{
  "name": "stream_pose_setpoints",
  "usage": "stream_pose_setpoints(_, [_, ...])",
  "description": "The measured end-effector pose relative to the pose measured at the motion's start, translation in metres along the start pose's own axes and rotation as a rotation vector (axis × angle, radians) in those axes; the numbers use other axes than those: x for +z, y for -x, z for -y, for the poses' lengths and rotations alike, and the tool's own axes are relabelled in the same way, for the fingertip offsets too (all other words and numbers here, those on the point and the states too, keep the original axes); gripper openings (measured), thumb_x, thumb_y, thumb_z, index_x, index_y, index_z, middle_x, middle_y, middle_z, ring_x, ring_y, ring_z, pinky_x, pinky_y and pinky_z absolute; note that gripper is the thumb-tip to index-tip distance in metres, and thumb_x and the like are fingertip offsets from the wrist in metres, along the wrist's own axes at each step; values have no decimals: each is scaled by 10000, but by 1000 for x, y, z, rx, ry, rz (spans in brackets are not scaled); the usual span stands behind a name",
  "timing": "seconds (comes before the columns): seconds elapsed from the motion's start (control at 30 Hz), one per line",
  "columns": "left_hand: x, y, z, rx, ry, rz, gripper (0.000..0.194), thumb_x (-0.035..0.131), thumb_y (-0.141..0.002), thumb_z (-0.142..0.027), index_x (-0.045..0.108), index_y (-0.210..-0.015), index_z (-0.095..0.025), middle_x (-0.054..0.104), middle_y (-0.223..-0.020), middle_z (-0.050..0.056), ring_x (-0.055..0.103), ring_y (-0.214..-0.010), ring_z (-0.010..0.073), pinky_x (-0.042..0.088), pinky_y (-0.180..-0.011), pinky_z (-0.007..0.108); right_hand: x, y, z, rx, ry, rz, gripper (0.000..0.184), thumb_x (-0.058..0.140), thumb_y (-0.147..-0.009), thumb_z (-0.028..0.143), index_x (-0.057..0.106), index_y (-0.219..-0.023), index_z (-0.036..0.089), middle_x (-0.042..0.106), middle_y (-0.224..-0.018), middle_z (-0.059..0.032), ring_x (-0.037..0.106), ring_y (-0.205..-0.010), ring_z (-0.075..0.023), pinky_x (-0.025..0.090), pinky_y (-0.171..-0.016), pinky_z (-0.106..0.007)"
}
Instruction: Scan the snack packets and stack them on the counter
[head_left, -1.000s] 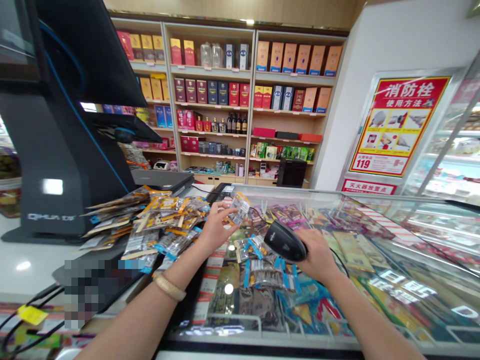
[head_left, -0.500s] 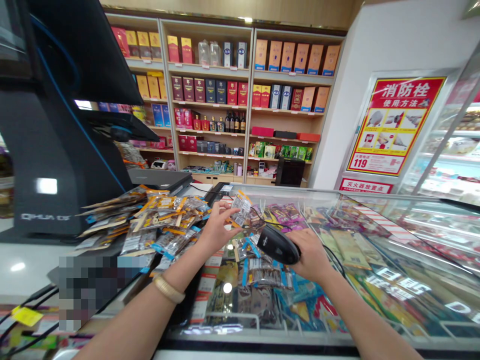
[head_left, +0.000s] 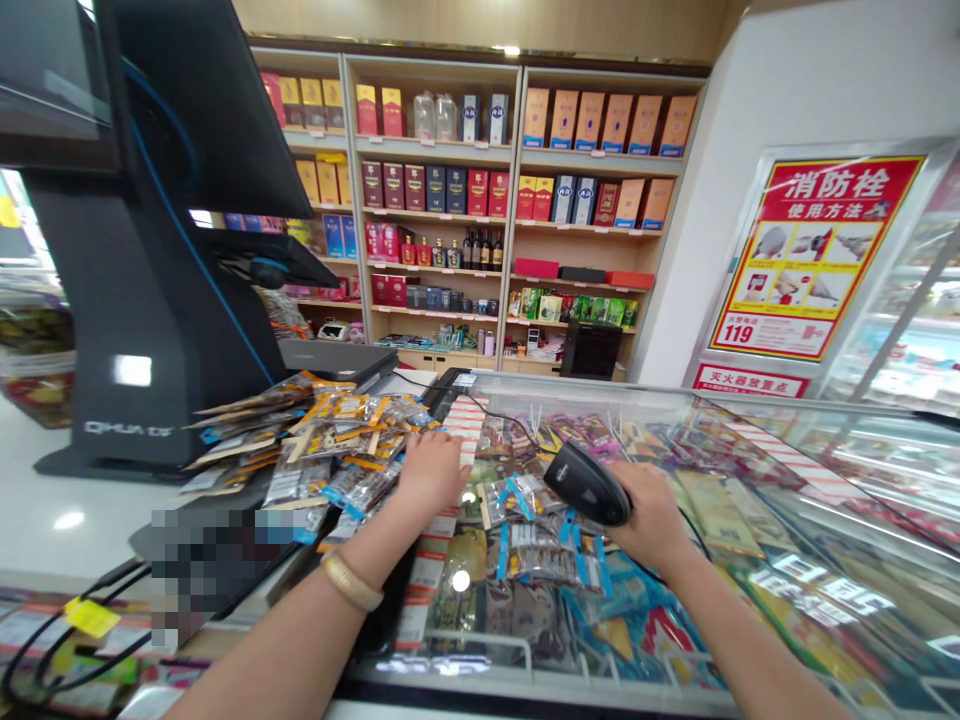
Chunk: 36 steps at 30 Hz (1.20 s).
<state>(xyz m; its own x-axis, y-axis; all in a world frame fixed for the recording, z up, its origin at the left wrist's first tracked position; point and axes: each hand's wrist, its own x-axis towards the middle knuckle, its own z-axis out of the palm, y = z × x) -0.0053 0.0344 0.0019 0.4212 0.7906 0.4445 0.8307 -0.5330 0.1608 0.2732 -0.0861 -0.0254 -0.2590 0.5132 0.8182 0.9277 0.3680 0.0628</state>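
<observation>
My right hand (head_left: 649, 508) is wrapped round a black handheld barcode scanner (head_left: 586, 484), held above the glass top of a freezer. Beneath the scanner, several small clear snack packets with blue ends (head_left: 541, 555) lie on the glass. My left hand (head_left: 433, 470), below a beige bracelet (head_left: 351, 582) on the wrist, is at the right edge of a heaped pile of snack packets (head_left: 341, 425) with orange and blue ends. Its fingers are curled and point away from me, and the back of the hand hides whatever may be in them.
A dark point-of-sale terminal (head_left: 142, 330) stands on the white counter (head_left: 45, 500) at the left. The scanner's cable (head_left: 495, 412) runs across the freezer glass (head_left: 480, 600). Black cables (head_left: 45, 655) hang at the lower left. Shelves of boxed bottles (head_left: 450, 190) line the back wall.
My left hand has moved down and left to the pile; the packet it pinched upright no longer shows. My right hand keeps the scanner over the glass. The view has shifted slightly left.
</observation>
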Motion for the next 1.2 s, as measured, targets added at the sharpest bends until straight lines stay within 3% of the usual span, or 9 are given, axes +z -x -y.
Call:
stream_pose_setpoints(0.07, [-2,0,12,-80,-192,24,301,729,-712,-334,713,-947,-147,708,-1017,202,575,-1124,403,332,-1012,578,1,0,0,11,3,10,220,539,-812,352,615,-937,188,693,-823,-72,617,-745,-206,375,-685,-323])
stream_pose_setpoints(0.2, [6,2,28,-69,-346,107,288,709,-715,-415,718,-853,-163,733,-914,195,516,-1209,454,196,-1058,654,2,2,-1,19,-6,26,256,555,-818,392,614,-952,183,693,-829,-73,622,-761,-214,374,-695,-326])
stream_pose_setpoints(0.33, [11,3,27,-55,-342,81,175,690,-717,-322,699,-844,-202,741,-856,147,523,-1206,451,143,-1055,694,1,2,0,25,-16,29,267,562,-816,397,623,-955,177,699,-856,-82,624,-778,-218,376,-710,-330])
stream_pose_setpoints(0.43, [3,1,18,-108,-275,51,355,754,-648,-305,667,-967,-176,711,-1001,181,509,-1214,438,162,-1079,658,1,2,1,36,-20,32,259,560,-811,386,632,-951,182,696,-853,-81,613,-751,-209,368,-697,-324])
stream_pose_setpoints(0.53, [-6,-4,8,-147,-87,-10,634,775,-625,-290,546,-1200,-153,639,-1145,196,560,-1152,376,367,-1009,517,1,1,3,36,-37,23,252,555,-810,379,635,-942,180,693,-843,-81,605,-736,-205,361,-688,-321])
stream_pose_setpoints(0.63, [-7,-10,4,-204,266,-82,744,783,-624,-317,431,-1266,-182,651,-1093,123,639,-1008,293,479,-850,382,1,-1,4,34,-38,12,237,542,-818,362,631,-935,176,690,-825,-79,598,-726,-204,352,-686,-324])
stream_pose_setpoints(0.8, [8,-16,6,-301,874,-187,396,705,-682,-400,494,-953,-204,658,-831,11,649,-784,198,509,-720,317,-1,-2,6,29,-48,26,219,538,-808,342,620,-931,180,678,-807,-73,588,-736,-207,340,-689,-325])
stream_pose_setpoints(0.93, [12,-14,-1,-365,1282,-173,423,743,-619,-454,522,-872,-198,668,-786,6,648,-734,176,527,-674,301,-2,-3,7,15,-82,46,201,537,-796,311,611,-930,179,661,-775,-58,578,-714,-196,333,-680,-318])
stream_pose_setpoints(1.2, [4,-9,-9,-477,1457,-99,431,805,-540,-464,519,-686,-177,617,-617,-28,556,-493,85,453,-444,182,1,-1,9,4,-117,90,230,533,-762,278,614,-950,174,642,-764,-43,567,-705,-191,327,-686,-318])
